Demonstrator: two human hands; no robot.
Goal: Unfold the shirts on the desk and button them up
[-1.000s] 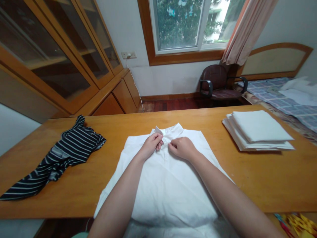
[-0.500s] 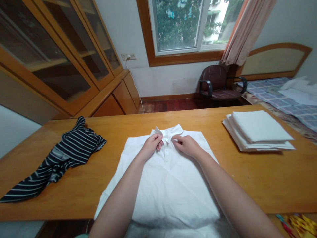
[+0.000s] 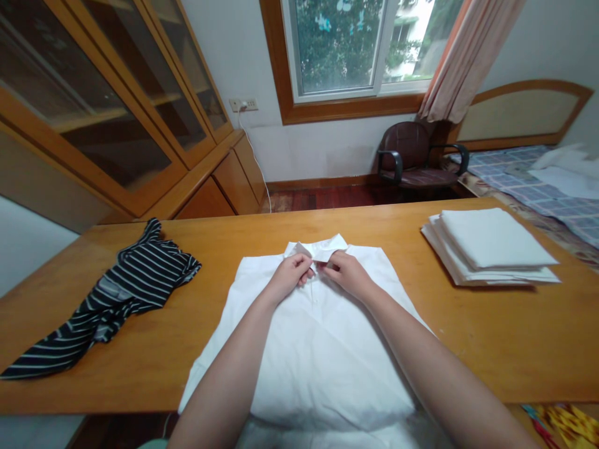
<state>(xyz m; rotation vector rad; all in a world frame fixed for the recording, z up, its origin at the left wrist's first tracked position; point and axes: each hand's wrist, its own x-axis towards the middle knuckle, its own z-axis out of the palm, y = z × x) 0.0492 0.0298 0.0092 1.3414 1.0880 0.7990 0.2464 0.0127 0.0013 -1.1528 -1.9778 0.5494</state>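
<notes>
A white collared shirt [image 3: 322,349] lies front side up on the wooden table, its collar toward the far edge and its lower part reaching over the near edge. My left hand [image 3: 294,272] is closed on the left side of the shirt's collar, thumb and fingers pinched together. My right hand [image 3: 347,271] pinches the collar's other side, its fingers partly tucked under the raised collar flap. Both hands nearly meet at the neck opening. Small buttons run down the front below them. What the fingertips hold exactly is hidden.
On the table [image 3: 219,237], a black-and-white striped garment [image 3: 140,274] lies crumpled at left. A stack of folded white cloth or paper [image 3: 496,243] sits at right. Beyond are a glass-door cabinet [image 3: 191,149], an armchair [image 3: 409,153] and a bed [image 3: 524,174].
My right hand has shifted slightly left, closer to my left hand, and its fingers have closed on the collar. The collar flap between the hands now stands raised and stretched.
</notes>
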